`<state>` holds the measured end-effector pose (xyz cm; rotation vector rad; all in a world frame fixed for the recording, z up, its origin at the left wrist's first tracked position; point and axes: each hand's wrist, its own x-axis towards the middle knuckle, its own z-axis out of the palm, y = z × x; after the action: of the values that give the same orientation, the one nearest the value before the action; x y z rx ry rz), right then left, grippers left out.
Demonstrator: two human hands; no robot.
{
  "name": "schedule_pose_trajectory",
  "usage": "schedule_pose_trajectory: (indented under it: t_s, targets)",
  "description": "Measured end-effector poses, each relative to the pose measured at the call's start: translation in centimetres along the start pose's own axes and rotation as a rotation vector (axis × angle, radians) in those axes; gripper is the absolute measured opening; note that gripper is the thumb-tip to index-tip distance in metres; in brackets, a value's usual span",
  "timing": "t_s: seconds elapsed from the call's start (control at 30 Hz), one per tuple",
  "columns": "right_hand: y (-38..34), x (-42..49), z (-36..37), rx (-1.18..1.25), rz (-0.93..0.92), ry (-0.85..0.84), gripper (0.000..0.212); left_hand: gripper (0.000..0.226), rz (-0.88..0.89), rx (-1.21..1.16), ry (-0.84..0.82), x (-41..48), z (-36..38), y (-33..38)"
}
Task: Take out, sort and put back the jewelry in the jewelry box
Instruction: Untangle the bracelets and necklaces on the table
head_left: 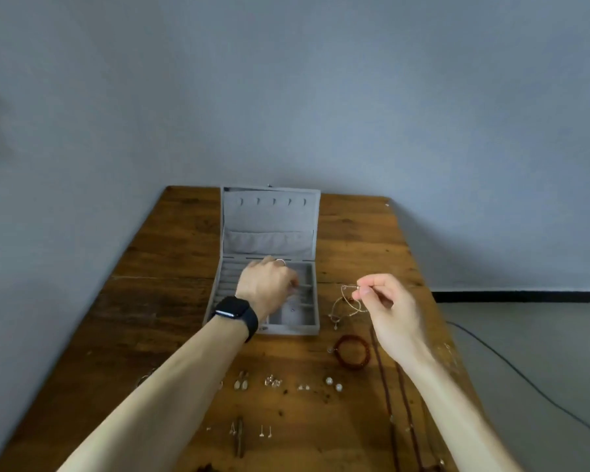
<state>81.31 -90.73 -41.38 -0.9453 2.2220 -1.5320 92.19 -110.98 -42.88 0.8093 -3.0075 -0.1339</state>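
Nearest on the worktop [171, 301], small earrings [241, 384] lie sorted in rows, and a dark bead strand [385, 386] runs near-to-far on the right. A red bracelet [353, 352] lies beyond. The right hand [385, 306] pinches a thin gold chain [338, 304], which hangs just right of the jewelry box [269, 216]. The left hand [268, 284] curls inside the box; what it grips I cannot tell. The box opens toward the person, lid upright at the far side. Sorting looks nearly done; putting back mostly remains

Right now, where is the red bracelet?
In the head view, the red bracelet lies on the wooden table right of centre, just in front of the jewelry box and beside the right hand.
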Motion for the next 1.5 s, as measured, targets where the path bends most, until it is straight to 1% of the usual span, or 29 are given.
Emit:
schedule_pose_trajectory:
  t_s: [0.1, 0.2, 0.33, 0.47, 0.53, 0.67, 0.8, 0.93, 1.0, 1.07, 1.17, 1.23, 1.37, 1.5]
  targets:
    - [0.5, -1.5, -1.5, 0.063, 0.018, 0.034, 0.017, 0.018, -0.001, 0.101, -0.096, 1.7, 0.1, 0.8]
    - [1.2, -2.9, -2.9, 0.092, 0.058, 0.029, 0.017, 0.016, 0.014, 0.198, -0.168, 2.5, 0.5, 1.4]
    - [2.2, -4.8, -4.2, 0.082, 0.094, 0.033, 0.014, 0.016, 0.083, 0.326, -0.15, 2.6, 0.5, 2.4]
    - [2.8, -6.3, -4.9, 0.092, 0.123, 0.061, 0.014, 0.018, 0.167, 0.504, -0.078, 1.8, 0.8, 3.1]
    - [3.0, -7.0, -5.0, 0.1, 0.147, 0.058, 0.013, 0.023, 0.149, 0.501, -0.062, 1.6, 1.3, 3.0]
    - [2.9, -8.6, -5.0, 0.107, 0.2, -0.001, 0.014, 0.024, 0.115, 0.465, -0.068, 1.5, 1.6, 3.0]
    - [2.7, -10.9, -3.9, 0.049, 0.235, -0.117, 0.014, 0.021, 0.142, 0.487, -0.067, 1.6, 1.6, 3.6]
    - [2.6, -12.6, -2.2, 0.027, 0.263, -0.28, 0.013, 0.02, 0.15, 0.477, -0.06, 1.5, 1.9, 3.7]
    - [3.1, -12.8, -1.7, 0.013, 0.279, -0.284, 0.013, 0.021, 0.148, 0.477, -0.051, 1.5, 1.9, 3.5]
    - [4.2, -12.9, -1.4, -0.087, 0.279, -0.228, 0.011, 0.021, 0.161, 0.492, -0.052, 1.4, 1.9, 3.5]
    - [5.6, -13.1, -1.2, -0.328, 0.22, -0.168, 0.011, 0.019, 0.191, 0.513, -0.071, 1.5, 1.6, 3.4]
    - [6.1, -13.1, -1.2, -0.418, 0.136, -0.163, 0.013, 0.017, 0.192, 0.514, -0.077, 1.5, 1.6, 3.2]
    - [6.6, -12.7, -1.2, -0.498, -0.016, -0.135, 0.012, 0.016, 0.177, 0.497, -0.071, 1.6, 1.6, 2.7]
    - [6.6, -12.3, -0.8, -0.533, -0.093, -0.106, 0.012, 0.018, 0.169, 0.448, -0.044, 1.5, 1.2, 2.1]
